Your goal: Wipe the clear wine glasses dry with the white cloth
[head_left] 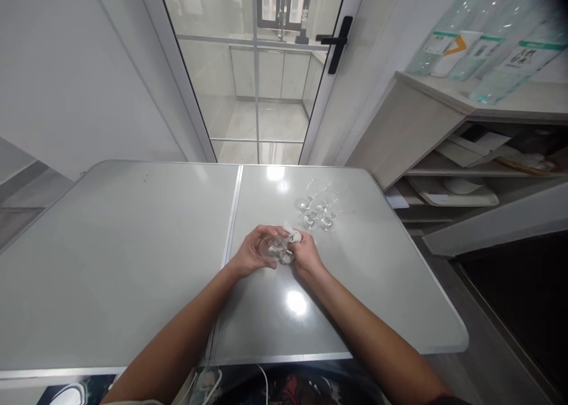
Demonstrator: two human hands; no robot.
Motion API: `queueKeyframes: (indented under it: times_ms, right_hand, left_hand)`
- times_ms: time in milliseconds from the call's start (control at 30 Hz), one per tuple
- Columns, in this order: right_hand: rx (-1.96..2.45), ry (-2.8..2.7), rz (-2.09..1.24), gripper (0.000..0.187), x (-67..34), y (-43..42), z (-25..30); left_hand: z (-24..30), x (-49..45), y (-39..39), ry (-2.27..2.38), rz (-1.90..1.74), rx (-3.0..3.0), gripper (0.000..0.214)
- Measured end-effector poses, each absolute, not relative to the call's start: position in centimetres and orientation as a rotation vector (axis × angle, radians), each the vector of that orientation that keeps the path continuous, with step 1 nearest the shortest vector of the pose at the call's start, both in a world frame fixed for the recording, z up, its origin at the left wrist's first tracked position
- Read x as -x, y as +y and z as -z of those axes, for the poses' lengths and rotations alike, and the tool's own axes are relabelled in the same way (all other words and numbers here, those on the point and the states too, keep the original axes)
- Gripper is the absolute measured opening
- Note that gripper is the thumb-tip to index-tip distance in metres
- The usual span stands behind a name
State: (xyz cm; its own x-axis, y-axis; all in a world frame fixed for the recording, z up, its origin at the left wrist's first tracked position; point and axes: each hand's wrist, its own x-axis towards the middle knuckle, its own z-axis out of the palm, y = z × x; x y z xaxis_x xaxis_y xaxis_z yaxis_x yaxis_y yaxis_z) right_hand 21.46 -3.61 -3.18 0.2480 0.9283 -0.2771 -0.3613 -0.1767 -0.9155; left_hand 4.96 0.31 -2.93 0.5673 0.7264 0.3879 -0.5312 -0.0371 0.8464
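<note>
My left hand (251, 252) is wrapped around a clear glass (272, 248), holding it just above the grey table (133, 245). My right hand (305, 252) is closed on a small white cloth (293, 234) pressed against the glass. Both hands meet near the table's middle seam.
Three clear stemmed glasses (322, 207) stand on the table behind my hands, to the right. A glass sliding door (255, 68) lies beyond the table. At right, a shelf unit (444, 139) holds papers, with plastic bottles (488, 32) on top.
</note>
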Motion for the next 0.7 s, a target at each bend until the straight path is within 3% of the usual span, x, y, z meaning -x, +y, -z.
queueKeyframes:
  times_ms: [133,300,700]
  right_hand:
    - [1.321,-0.626,-1.142,0.024,-21.75,-3.60,3.28]
    - [1.181,-0.655,-1.306,0.021,-21.31,-3.58,2.96]
    - [1.280,-0.749,-1.167,0.021,-21.57,-3.73,2.64]
  left_hand:
    - [3.34,-4.88,0.43,0.197,-1.024,-1.260,0.061]
    - [3.43,-4.63,0.61,0.261,-1.055,-1.232,0.063]
    - [3.77,-4.63,0.56,0.297,-1.070,-1.189,0.064]
